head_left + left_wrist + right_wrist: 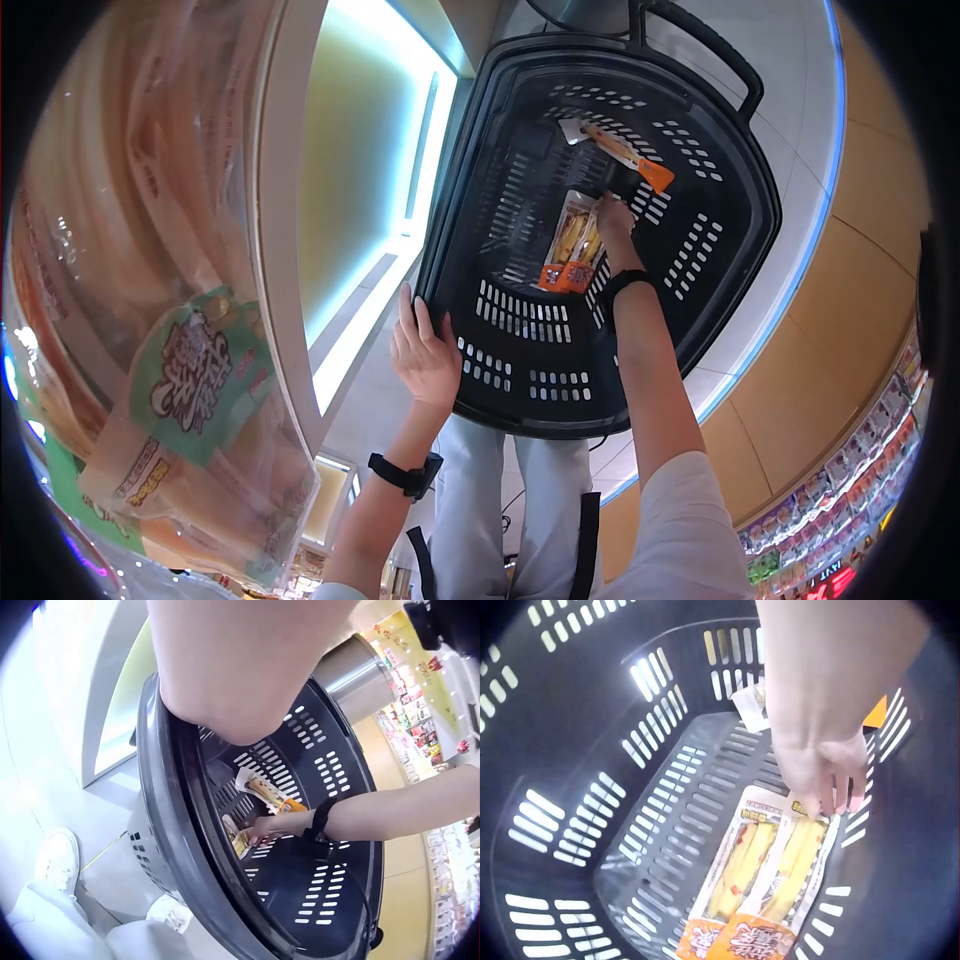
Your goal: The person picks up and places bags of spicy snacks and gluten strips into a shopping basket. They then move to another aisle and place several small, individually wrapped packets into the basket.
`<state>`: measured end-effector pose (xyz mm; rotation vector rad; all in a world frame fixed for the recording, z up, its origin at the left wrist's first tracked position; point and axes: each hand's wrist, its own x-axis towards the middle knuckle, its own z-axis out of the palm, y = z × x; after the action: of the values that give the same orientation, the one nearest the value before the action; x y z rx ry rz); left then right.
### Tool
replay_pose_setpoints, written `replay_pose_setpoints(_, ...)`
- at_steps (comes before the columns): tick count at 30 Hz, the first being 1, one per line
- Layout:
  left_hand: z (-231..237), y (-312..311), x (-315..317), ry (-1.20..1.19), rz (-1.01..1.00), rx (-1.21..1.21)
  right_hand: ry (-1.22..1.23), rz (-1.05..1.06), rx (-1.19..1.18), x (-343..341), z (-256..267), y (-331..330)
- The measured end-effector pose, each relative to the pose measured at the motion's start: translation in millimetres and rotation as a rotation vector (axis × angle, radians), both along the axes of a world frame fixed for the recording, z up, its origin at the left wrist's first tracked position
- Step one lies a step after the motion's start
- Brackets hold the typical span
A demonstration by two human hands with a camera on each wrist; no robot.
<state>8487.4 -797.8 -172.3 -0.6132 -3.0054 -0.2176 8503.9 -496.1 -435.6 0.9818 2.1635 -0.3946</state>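
Observation:
Two snack packets lie side by side on the bottom of a black plastic basket [735, 280]. They have clear windows, yellow strips inside and orange printed ends. At the upper end of the right-hand packet [791, 877], my right hand [615, 217] pinches the edge, fingertips pointing down. The left-hand packet [735, 877] lies against it. Farther up in the basket is a third packet [625, 150] with an orange end, partly behind my wrist in the right wrist view. My left hand [428, 360] rests on the basket's side rim, its fingers extended.
The basket's handle [715, 45] stands out at the far end. Left of it is a lit white display cabinet [370, 150], with large bagged goods [190, 380] close by. A tan panelled counter [800, 330] curves along the right, beside shelves of small packages [850, 500].

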Motion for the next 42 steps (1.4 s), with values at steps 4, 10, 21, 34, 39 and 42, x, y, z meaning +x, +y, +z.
replay_pose_setpoints(4,1.6,1.6,-0.1,-0.011,0.003,0.008,0.070,0.271,-0.003,9.1,29.2,-21.0)
replay_pose_setpoints(10,20.0,10.9,0.6,-0.097,0.059,0.060,0.399,0.470,0.105,43.8,100.8,-47.5)
replay_pose_setpoints(21,78.1,57.0,7.4,-0.863,0.567,0.827,0.698,-1.228,-1.121,85.0,323.1,-78.5)
replay_pose_setpoints(34,86.8,47.2,13.6,-1.449,0.987,1.125,0.159,-0.700,-1.458,102.4,345.3,-104.2)
replay_pose_setpoints(39,75.0,55.8,3.7,-1.338,0.886,1.190,-0.066,-0.003,-1.427,33.9,326.4,-76.7)
replay_pose_setpoints(42,66.8,54.7,-3.9,-1.246,0.730,1.091,0.000,-0.225,-1.306,-7.7,304.0,-33.5)
